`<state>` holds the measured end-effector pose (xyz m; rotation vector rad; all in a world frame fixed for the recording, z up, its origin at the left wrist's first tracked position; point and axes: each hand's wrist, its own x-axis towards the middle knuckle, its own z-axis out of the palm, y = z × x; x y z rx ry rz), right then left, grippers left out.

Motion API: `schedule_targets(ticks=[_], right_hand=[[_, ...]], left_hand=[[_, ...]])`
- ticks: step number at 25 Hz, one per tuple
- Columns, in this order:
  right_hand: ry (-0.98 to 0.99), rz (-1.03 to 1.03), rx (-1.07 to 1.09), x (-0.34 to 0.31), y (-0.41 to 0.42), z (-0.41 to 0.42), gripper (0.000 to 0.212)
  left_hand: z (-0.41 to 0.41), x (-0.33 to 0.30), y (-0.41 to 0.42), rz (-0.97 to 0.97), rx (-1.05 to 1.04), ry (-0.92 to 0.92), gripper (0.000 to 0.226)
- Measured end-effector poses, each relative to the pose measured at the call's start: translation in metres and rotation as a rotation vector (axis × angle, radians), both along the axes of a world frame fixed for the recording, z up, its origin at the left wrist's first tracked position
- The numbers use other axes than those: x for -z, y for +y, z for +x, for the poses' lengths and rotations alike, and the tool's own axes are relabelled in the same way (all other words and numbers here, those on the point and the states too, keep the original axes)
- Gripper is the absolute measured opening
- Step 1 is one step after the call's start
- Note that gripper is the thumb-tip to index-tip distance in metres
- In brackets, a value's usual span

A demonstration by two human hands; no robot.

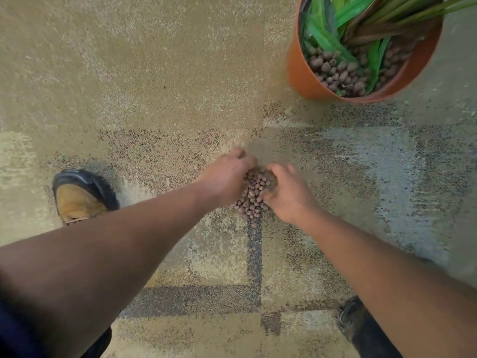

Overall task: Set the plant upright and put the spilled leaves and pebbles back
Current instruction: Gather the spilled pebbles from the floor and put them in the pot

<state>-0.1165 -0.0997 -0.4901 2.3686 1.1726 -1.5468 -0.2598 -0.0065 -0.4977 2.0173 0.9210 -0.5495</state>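
A heap of small brown pebbles (pixel 253 195) lies on the carpet in the middle of the view. My left hand (pixel 225 177) cups the heap from its left side and my right hand (pixel 287 192) cups it from the right, fingers curled against the pebbles. The two hands press the pile between them. An orange plastic pot (pixel 303 76) stands upright at the top right, holding green leaves (pixel 327 34) and more brown pebbles (pixel 338 73).
The floor is a mottled tan and grey carpet (pixel 154 86) with dark lines. A tan and black boot (pixel 80 197) is planted at the left, and a dark boot (pixel 353 319) shows at the lower right under my forearm.
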Motion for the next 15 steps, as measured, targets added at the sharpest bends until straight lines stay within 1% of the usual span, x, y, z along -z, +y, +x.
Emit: schedule_targets(ticks=[2,3,7,10,13,15], right_hand=[[0.004,0.023,0.053,0.014,-0.001,-0.011,0.058],[-0.01,0.041,0.058,0.019,-0.001,-0.015,0.054],[-0.054,0.086,0.012,0.027,-0.003,-0.02,0.02],[-0.058,0.113,0.042,0.028,-0.011,-0.017,0.01],[-0.068,0.129,0.083,0.028,-0.018,-0.011,0.015],[-0.083,0.13,0.073,0.028,-0.023,-0.008,0.018]], left_hand=[[-0.007,0.01,-0.013,-0.024,-0.053,0.03,0.05],[-0.008,0.013,-0.017,-0.014,-0.077,0.019,0.049],[-0.005,0.018,-0.023,0.015,-0.088,0.012,0.038],[-0.003,0.018,-0.02,0.009,-0.065,0.022,0.035],[-0.007,0.017,-0.018,0.039,-0.024,0.018,0.034],[-0.009,0.017,-0.019,0.077,0.021,0.006,0.037]])
